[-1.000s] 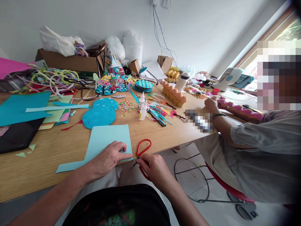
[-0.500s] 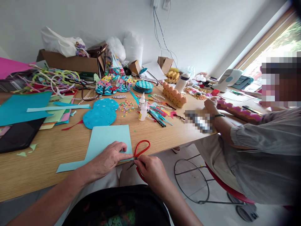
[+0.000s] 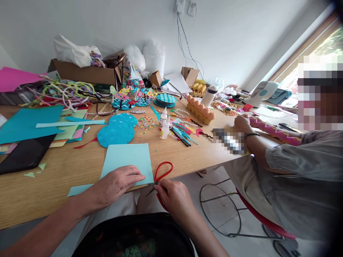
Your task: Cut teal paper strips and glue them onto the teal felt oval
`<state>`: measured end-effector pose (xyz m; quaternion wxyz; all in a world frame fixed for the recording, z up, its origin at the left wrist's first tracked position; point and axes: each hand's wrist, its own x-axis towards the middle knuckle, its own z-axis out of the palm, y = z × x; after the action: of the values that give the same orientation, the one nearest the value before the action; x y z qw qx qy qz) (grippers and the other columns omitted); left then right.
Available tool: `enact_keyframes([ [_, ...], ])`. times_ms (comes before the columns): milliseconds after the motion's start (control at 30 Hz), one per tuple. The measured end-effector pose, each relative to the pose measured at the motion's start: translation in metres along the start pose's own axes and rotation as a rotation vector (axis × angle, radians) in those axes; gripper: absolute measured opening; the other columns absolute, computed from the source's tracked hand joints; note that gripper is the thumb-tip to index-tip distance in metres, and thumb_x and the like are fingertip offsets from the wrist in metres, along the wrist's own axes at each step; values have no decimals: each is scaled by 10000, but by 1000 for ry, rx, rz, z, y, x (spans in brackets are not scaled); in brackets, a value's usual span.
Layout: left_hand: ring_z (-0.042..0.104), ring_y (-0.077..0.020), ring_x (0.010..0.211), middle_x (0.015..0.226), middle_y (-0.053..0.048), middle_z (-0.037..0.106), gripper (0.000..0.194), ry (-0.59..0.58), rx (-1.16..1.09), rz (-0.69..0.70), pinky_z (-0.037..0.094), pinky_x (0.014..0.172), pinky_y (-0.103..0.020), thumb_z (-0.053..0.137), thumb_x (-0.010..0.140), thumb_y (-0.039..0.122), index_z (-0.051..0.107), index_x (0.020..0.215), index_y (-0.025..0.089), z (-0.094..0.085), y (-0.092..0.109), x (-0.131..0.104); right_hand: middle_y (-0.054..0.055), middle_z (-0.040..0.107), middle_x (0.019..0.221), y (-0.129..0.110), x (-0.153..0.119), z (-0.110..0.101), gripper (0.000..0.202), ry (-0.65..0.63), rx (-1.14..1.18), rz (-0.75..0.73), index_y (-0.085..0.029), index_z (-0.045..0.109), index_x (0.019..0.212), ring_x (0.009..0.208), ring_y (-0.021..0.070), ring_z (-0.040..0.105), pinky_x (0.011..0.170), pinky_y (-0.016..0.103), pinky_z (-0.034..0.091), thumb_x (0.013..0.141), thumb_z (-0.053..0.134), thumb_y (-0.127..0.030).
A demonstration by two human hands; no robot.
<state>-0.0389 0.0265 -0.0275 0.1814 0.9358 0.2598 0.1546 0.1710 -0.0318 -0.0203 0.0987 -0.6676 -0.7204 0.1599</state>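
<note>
A light blue paper sheet (image 3: pixel 128 157) lies at the table's front edge, with a paper strip (image 3: pixel 79 190) to its left. My left hand (image 3: pixel 118 184) rests on the sheet's lower part, fingers stretched out to the right. Red-handled scissors (image 3: pixel 163 170) are in my right hand (image 3: pixel 173 194), just off the sheet's lower right corner. One handle loop points up over the table, and the blades point down and left past the edge. Behind the sheet sit round blue cut-outs (image 3: pixel 115 135).
Glue bottles (image 3: pixel 164 129) stand behind the sheet, near pens (image 3: pixel 182 137) and an orange egg carton (image 3: pixel 200 110). Coloured papers (image 3: pixel 29 123) and a black tablet-like object (image 3: pixel 25 155) lie left. At right a seated person's hand (image 3: pixel 242 123) touches a pink egg carton (image 3: pixel 276 131).
My left hand has shifted back to the left a little, its index finger lifting away from the scissors. The whole view has moved slightly. My right hand still holds the scissors.
</note>
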Motion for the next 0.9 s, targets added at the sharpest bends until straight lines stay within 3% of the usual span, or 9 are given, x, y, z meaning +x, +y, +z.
enact_keyframes([
  [100, 452, -198, 1173, 1245, -43, 541, 342, -13, 84, -16, 361, 1018, -387, 366, 919, 168, 541, 1195, 268, 4, -3, -12, 3, 668, 629, 1, 2, 0, 240, 3, -15, 0, -202, 612, 635, 557, 118, 556, 496, 248, 199, 848, 522, -269],
  [233, 426, -202, 1211, 1320, -50, 484, 429, -23, 103, -45, 383, 1011, -367, 350, 886, 87, 496, 1251, 261, 15, -1, -12, 3, 666, 628, 4, 4, -2, 230, 0, -28, 0, -208, 617, 646, 562, 121, 561, 501, 242, 213, 846, 525, -276],
  [433, 459, -228, 1172, 1282, -95, 503, 402, 4, 138, -18, 410, 976, -394, 370, 887, 102, 517, 1231, 249, 21, 5, 3, -3, 656, 622, 11, 5, -6, 220, 5, -14, -1, -210, 620, 650, 576, 119, 553, 510, 227, 229, 842, 534, -271],
  [667, 427, -239, 1164, 1254, -64, 492, 424, 31, 160, -17, 406, 960, -414, 490, 839, 99, 508, 1219, 284, 23, 3, 7, -19, 631, 587, 16, -1, -7, 247, 6, 16, 21, -205, 586, 612, 536, 105, 515, 503, 224, 223, 844, 534, -272],
  [900, 405, -232, 1173, 1264, -57, 465, 434, 67, 172, -27, 393, 967, -421, 452, 860, 103, 489, 1236, 316, 29, 3, 8, -16, 630, 590, 15, -7, -5, 258, 23, -65, 37, -203, 568, 621, 524, 108, 518, 489, 247, 184, 858, 503, -284],
])
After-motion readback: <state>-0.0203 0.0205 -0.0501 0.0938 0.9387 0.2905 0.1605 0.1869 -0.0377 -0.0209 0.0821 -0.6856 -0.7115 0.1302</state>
